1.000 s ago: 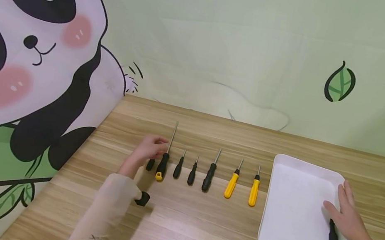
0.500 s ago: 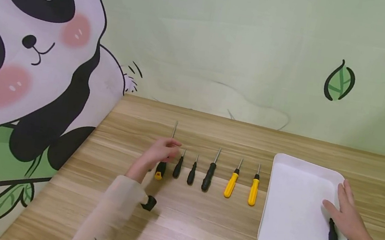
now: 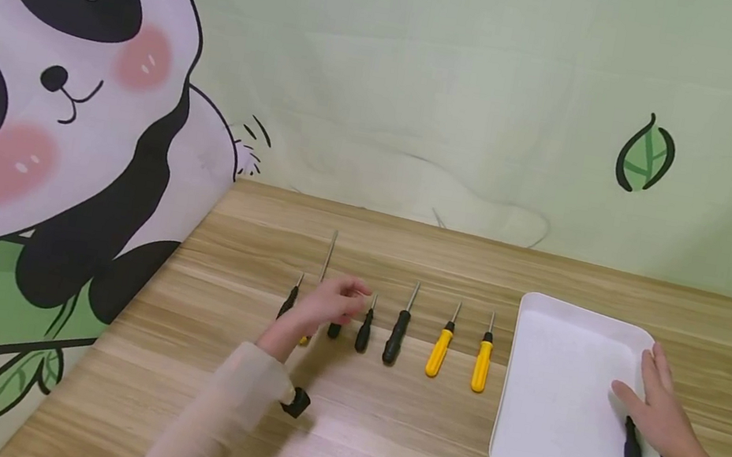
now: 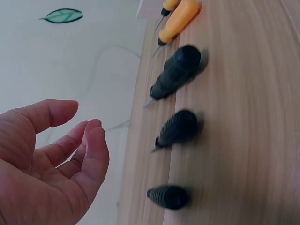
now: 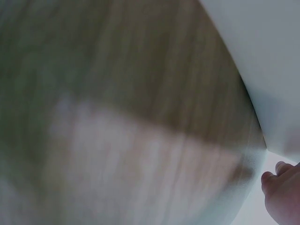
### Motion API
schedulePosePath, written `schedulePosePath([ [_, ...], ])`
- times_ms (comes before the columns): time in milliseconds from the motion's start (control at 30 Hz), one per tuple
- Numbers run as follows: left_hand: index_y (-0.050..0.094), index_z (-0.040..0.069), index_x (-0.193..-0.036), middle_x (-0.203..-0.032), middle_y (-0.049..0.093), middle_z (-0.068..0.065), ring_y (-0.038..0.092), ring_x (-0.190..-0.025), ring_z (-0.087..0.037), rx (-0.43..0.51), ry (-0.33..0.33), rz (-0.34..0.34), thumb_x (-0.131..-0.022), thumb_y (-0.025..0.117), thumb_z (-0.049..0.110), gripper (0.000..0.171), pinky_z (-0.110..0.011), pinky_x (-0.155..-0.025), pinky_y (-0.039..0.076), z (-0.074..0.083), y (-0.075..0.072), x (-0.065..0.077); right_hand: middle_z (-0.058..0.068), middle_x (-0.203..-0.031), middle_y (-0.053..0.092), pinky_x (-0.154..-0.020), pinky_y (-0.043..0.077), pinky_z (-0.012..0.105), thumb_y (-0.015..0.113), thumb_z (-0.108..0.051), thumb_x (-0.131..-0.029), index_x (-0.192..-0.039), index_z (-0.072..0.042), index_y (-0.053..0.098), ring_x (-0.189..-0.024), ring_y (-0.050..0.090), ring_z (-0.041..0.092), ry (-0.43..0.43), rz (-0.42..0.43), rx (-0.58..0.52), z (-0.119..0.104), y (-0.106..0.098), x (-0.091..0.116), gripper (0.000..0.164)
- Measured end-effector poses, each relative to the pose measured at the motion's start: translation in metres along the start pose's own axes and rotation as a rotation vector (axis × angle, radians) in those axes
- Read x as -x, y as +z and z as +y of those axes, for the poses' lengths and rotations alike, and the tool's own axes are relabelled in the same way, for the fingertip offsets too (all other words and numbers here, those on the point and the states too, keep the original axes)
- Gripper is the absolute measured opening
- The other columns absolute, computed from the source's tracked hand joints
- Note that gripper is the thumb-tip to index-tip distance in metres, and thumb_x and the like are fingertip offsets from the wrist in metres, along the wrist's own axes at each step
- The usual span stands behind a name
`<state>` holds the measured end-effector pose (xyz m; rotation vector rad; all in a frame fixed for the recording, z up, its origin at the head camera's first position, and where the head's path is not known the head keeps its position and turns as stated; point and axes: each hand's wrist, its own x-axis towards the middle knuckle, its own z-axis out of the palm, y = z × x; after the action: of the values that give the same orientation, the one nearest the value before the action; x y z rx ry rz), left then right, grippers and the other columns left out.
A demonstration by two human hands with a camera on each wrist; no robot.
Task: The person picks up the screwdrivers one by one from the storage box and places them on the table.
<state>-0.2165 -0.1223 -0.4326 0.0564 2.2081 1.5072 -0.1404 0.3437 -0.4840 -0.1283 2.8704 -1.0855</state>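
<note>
In the head view my left hand [image 3: 335, 299] is over the left part of a row of screwdrivers, holding nothing, its fingers loosely bent. It partly covers a long black screwdriver with a yellow end [image 3: 304, 339] and a small black screwdriver [image 3: 334, 330]. Just right of its fingertips lies another small black screwdriver [image 3: 363, 336]. In the left wrist view the thumb and fingers [image 4: 96, 154] are apart, beside the black handles. My right hand [image 3: 661, 407] rests on the right rim of a white tray [image 3: 559, 419]. Under that hand, in the tray, a black-handled screwdriver [image 3: 633, 455] is partly hidden.
A black screwdriver [image 3: 288, 302] lies at the row's left end. Rightward are a larger black screwdriver [image 3: 396, 337] and two yellow screwdrivers [image 3: 439, 350], all on the wooden table [image 3: 376, 438]. A wall with a panda picture [image 3: 160, 124] stands behind and left.
My left hand has moved right along the row, from the leftmost screwdrivers to the small black ones, uncovering the leftmost one. My right hand, the tray and the screwdrivers have stayed in place.
</note>
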Motion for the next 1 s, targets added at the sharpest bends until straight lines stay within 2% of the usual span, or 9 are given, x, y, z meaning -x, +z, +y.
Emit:
schedulePosePath([
  [100,0.047,0.000,-0.121,-0.113,0.053,-0.021,0.054,-0.102,-0.033,-0.001,0.016,-0.033,-0.088,0.049,0.013,0.035,-0.040,-0.081,0.048,0.002,0.006,0.001,0.021,-0.142,-0.025,-0.095,-0.003,0.067,0.038,-0.030,-0.093,-0.134,0.010,-0.011,-0.128,-0.019,0.043,0.000,0.000,0.000,0.000,0.000,0.000,0.075],
  [267,0.048,-0.001,-0.121,-0.112,0.053,-0.021,0.055,-0.093,-0.027,0.006,0.032,-0.069,-0.086,0.051,0.010,0.036,-0.034,-0.076,0.050,0.004,0.017,0.000,0.021,-0.142,-0.025,-0.095,-0.003,0.067,0.037,-0.031,-0.093,-0.134,0.009,-0.011,-0.128,-0.020,0.043,0.009,-0.001,0.001,0.000,0.000,0.000,0.075],
  [300,0.047,-0.001,-0.121,-0.112,0.052,-0.021,0.054,-0.093,-0.028,0.005,0.031,-0.079,-0.086,0.051,0.009,0.037,-0.034,-0.076,0.050,0.009,0.019,0.003,0.021,-0.142,-0.025,-0.095,-0.003,0.067,0.037,-0.031,-0.093,-0.134,0.009,-0.011,-0.128,-0.020,0.043,0.010,-0.001,0.003,0.000,0.000,0.000,0.075],
  [400,0.049,0.000,-0.119,-0.109,0.055,-0.018,0.055,-0.086,-0.022,-0.003,0.033,-0.088,-0.085,0.052,0.009,0.035,-0.031,-0.073,0.050,0.011,0.026,0.003,0.021,-0.142,-0.025,-0.095,-0.003,0.067,0.037,-0.031,-0.093,-0.134,0.010,-0.011,-0.128,-0.020,0.043,0.009,0.002,0.003,-0.001,0.000,0.000,0.075],
  [633,0.051,0.001,-0.117,-0.099,0.058,-0.010,0.058,-0.085,-0.022,-0.009,0.041,-0.140,-0.085,0.054,0.012,0.035,-0.039,-0.078,0.049,0.014,0.041,0.001,0.021,-0.142,-0.024,-0.095,-0.004,0.067,0.038,-0.030,-0.093,-0.134,0.011,-0.010,-0.128,-0.019,0.043,-0.003,0.004,-0.006,-0.002,-0.002,0.000,0.076],
  [800,0.051,-0.001,-0.117,-0.091,0.058,-0.007,0.056,-0.078,-0.017,0.015,0.049,-0.181,-0.083,0.054,0.009,0.035,-0.032,-0.071,0.051,0.019,0.053,0.001,0.021,-0.142,-0.025,-0.095,-0.004,0.067,0.038,-0.030,-0.093,-0.134,0.011,-0.011,-0.128,-0.020,0.043,-0.001,0.002,-0.007,-0.001,-0.002,-0.001,0.076],
  [867,0.051,-0.001,-0.117,-0.092,0.058,-0.008,0.056,-0.078,-0.017,0.020,0.052,-0.197,-0.084,0.054,0.008,0.035,-0.032,-0.071,0.052,0.020,0.057,0.000,0.021,-0.142,-0.025,-0.095,-0.004,0.067,0.038,-0.030,-0.093,-0.134,0.010,-0.011,-0.128,-0.019,0.043,0.000,0.002,-0.004,-0.001,-0.002,-0.001,0.076],
  [1000,0.051,-0.001,-0.116,-0.101,0.059,-0.015,0.057,-0.079,-0.018,0.036,0.042,-0.227,-0.085,0.054,0.009,0.033,-0.039,-0.077,0.050,0.022,0.066,-0.001,0.021,-0.142,-0.024,-0.095,-0.004,0.067,0.038,-0.030,-0.093,-0.134,0.010,-0.011,-0.128,-0.019,0.043,0.001,0.001,0.001,-0.001,-0.002,-0.001,0.076],
])
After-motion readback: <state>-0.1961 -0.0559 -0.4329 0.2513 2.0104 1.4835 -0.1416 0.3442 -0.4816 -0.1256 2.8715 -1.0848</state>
